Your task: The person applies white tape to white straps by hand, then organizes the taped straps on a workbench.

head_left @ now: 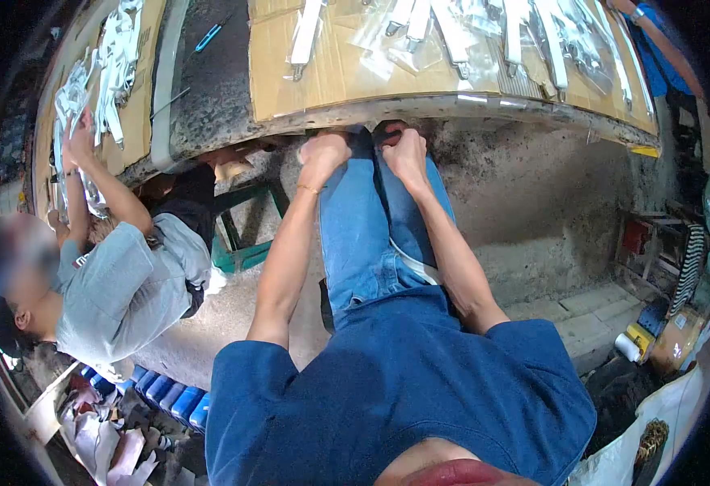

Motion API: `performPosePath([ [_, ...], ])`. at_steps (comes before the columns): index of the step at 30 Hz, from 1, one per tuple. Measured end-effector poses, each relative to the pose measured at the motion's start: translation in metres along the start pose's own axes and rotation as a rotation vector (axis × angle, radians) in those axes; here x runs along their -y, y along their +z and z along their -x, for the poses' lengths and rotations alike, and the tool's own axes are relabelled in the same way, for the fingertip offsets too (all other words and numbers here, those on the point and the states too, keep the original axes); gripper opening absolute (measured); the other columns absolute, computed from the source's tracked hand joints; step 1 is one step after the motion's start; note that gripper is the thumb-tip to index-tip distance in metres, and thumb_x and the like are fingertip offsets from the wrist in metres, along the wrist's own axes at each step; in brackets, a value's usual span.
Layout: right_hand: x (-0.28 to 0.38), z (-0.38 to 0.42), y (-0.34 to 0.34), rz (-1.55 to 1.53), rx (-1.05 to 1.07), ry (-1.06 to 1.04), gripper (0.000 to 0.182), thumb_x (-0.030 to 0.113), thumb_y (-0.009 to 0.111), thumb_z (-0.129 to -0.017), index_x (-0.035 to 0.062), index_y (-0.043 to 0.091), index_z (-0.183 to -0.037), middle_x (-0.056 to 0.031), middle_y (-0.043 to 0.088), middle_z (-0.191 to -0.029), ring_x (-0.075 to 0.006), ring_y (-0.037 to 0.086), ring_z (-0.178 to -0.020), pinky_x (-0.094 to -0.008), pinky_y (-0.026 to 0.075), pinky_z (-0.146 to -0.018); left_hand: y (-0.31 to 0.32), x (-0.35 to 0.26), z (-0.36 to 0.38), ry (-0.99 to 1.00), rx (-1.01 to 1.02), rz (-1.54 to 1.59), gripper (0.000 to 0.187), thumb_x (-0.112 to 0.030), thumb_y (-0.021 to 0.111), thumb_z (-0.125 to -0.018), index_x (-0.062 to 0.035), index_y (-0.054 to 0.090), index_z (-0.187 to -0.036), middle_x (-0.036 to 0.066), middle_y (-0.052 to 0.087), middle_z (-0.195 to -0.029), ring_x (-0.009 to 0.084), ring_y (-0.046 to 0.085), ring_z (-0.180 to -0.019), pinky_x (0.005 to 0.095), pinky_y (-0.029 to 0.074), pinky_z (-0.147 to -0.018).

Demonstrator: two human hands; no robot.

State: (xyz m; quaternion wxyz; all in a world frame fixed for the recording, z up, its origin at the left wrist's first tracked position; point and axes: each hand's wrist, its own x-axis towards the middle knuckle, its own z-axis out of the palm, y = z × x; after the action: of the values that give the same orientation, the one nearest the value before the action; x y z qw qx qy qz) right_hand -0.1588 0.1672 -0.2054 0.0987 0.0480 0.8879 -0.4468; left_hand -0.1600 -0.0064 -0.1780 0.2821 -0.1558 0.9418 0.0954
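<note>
My left hand [325,150] rests curled on the left knee of my blue jeans [353,231], close under the front edge of the table. On the other knee lies my right hand [404,154], its fingers bent in. Whatever either hand may hold is hidden. On the cardboard [347,77] above my hands lie several white elastic straps [305,36] with metal clips, among clear plastic bags [375,61]. Neither hand touches them.
At left, a co-worker [120,283] in a grey shirt handles straps in plastic [72,97]. A blue cutter [208,38] lies on the dark tabletop. A green stool frame [246,255] stands left of my legs. Another person's arm [667,40] reaches in at upper right.
</note>
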Motion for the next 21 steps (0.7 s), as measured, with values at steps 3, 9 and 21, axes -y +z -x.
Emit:
performPosePath([
  [3,-0.006,0.015,-0.017,-0.199,0.089,-0.052,0.029,0.010,0.071,-0.075,0.0021,0.070,-0.103,-0.0125,0.071,-0.087,-0.0215,0.070,-0.080,-0.0346,0.054,-0.078,-0.011,0.023,0.027,0.078,0.077,0.156,0.031,-0.030,0.061,-0.083,-0.0167,0.072,-0.109,0.014,0.071,-0.107,0.0360,0.066,-0.103,0.0430,0.052,-0.089],
  [9,0.048,0.052,-0.064,-0.130,0.360,-0.187,0.036,0.026,0.077,-0.079,0.0075,0.071,-0.109,-0.0118,0.063,-0.094,-0.0227,0.064,-0.085,-0.0339,0.051,-0.080,-0.027,0.033,0.097,0.283,0.053,0.766,0.026,-0.023,0.061,-0.092,-0.0011,0.069,-0.104,0.002,0.060,-0.065,0.0069,0.052,-0.055,0.0255,0.043,-0.050],
  [21,0.147,0.037,-0.036,-0.124,0.278,-0.612,0.010,0.008,0.070,-0.079,-0.0012,0.071,-0.083,-0.0175,0.061,-0.089,-0.0315,0.061,-0.084,-0.0395,0.051,-0.074,-0.068,0.053,0.127,0.258,-0.150,1.060,0.027,-0.020,0.060,-0.095,-0.0008,0.063,-0.115,-0.002,0.057,-0.063,0.0047,0.049,-0.054,0.0241,0.037,-0.044],
])
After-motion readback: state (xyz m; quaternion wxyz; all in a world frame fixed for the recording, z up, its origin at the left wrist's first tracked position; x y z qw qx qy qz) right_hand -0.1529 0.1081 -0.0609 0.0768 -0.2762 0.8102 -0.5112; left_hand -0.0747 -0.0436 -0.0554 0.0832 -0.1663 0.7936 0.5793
